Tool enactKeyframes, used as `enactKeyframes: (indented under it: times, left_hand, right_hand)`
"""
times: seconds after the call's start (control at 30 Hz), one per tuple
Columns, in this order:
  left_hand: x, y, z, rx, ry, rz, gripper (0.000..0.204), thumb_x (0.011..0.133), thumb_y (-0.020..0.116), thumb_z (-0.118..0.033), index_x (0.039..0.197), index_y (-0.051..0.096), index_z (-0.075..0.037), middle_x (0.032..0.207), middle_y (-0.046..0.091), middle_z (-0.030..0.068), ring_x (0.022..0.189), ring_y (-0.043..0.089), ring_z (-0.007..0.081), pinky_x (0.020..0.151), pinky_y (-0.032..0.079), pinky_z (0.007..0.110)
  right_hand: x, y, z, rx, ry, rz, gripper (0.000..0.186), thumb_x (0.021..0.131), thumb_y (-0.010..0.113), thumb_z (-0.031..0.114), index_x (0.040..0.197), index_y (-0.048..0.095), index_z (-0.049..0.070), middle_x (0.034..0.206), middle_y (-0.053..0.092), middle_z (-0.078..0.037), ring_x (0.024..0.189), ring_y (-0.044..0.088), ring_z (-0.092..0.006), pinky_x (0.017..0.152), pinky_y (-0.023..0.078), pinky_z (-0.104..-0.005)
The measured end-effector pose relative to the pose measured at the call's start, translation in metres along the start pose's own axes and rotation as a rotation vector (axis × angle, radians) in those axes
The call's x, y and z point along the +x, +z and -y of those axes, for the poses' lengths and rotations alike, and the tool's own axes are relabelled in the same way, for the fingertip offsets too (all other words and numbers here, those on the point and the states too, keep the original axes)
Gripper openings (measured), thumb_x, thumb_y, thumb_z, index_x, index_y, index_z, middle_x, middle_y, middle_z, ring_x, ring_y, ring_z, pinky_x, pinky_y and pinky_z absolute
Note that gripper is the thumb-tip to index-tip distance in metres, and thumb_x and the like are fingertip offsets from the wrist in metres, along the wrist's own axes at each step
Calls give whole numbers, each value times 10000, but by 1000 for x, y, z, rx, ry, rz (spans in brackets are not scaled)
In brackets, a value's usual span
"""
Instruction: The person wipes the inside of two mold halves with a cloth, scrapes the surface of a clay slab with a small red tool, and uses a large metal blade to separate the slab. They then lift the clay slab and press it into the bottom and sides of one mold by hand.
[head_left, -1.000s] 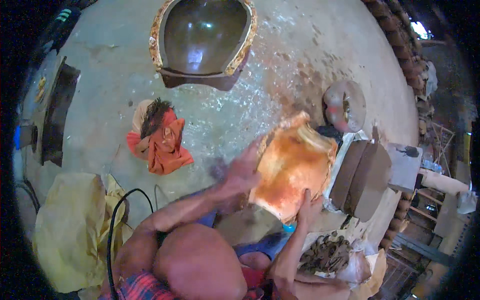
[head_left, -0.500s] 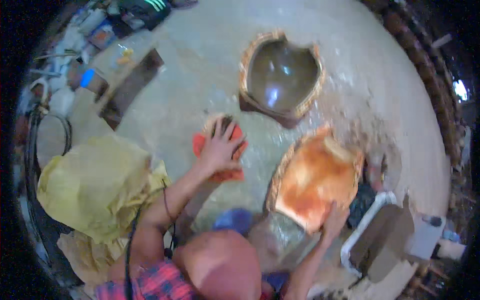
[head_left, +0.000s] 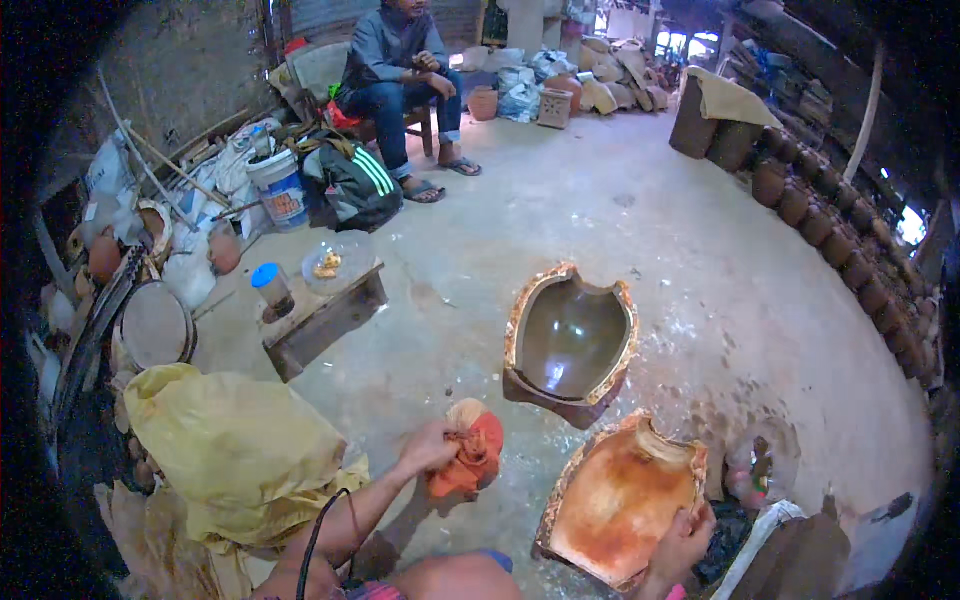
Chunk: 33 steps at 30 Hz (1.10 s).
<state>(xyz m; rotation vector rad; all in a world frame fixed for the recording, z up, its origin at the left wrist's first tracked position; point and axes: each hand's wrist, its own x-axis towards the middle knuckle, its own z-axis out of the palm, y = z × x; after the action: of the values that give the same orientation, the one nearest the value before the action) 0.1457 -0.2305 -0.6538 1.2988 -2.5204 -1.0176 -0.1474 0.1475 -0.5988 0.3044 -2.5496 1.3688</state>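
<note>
My left hand (head_left: 435, 446) is closed on an orange-red cloth bundle (head_left: 472, 472) with a pale part, low over the floor left of centre. My right hand (head_left: 684, 532) grips the right edge of a shell-shaped mould half (head_left: 608, 500), its hollow stained rusty orange, with a crusty rim and a notch at the top. Beyond it lies a similar mould half (head_left: 566, 335) with a dark, glossy hollow and a pale crusted rim.
A yellow sheet (head_left: 230, 440) is heaped at left, behind it a low bench (head_left: 320, 335) with a blue-lidded jar (head_left: 270, 292). A person (head_left: 385, 65) sits at the back by a bag and bucket (head_left: 275, 190). Pots (head_left: 820, 230) line the right; dark clay (head_left: 805, 560) lies near right.
My left hand has left the orange mould and closed on the cloth. My right hand still grips the mould. The view has tilted up, bringing the seated person into sight.
</note>
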Motion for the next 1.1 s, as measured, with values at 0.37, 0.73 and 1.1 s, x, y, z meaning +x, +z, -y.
enactKeyframes:
  times: [0.37, 0.73, 1.1]
  left_hand:
    - [-45, -76, -165, -1074, 103, 54, 387, 741, 562, -30, 1070, 751, 43, 1044, 729, 141, 994, 688, 235, 891, 542, 367]
    - [-76, 11, -227, -995, 477, 437, 446, 752, 841, -212, 1126, 703, -12, 977, 703, 60, 970, 673, 188, 823, 541, 345]
    - [26, 158, -157, -695, 218, 39, 703, 1018, 680, -276, 1594, 383, -2, 1545, 503, 207, 1240, 616, 241, 1082, 467, 351]
  right_hand:
    - [-84, 31, 178, 560, 106, 843, 552, 1067, 506, 144, 1579, 354, 5, 1451, 545, -159, 1126, 638, -191, 984, 524, -338]
    - [-59, -18, 129, 81, 185, 597, 636, 968, 719, 474, 1341, 636, -34, 1319, 688, -223, 1273, 646, -343, 1092, 482, -426]
    - [-42, -15, 66, -178, -11, 887, 419, 716, 771, 207, 1109, 731, 66, 929, 734, -158, 881, 741, -301, 841, 569, -400]
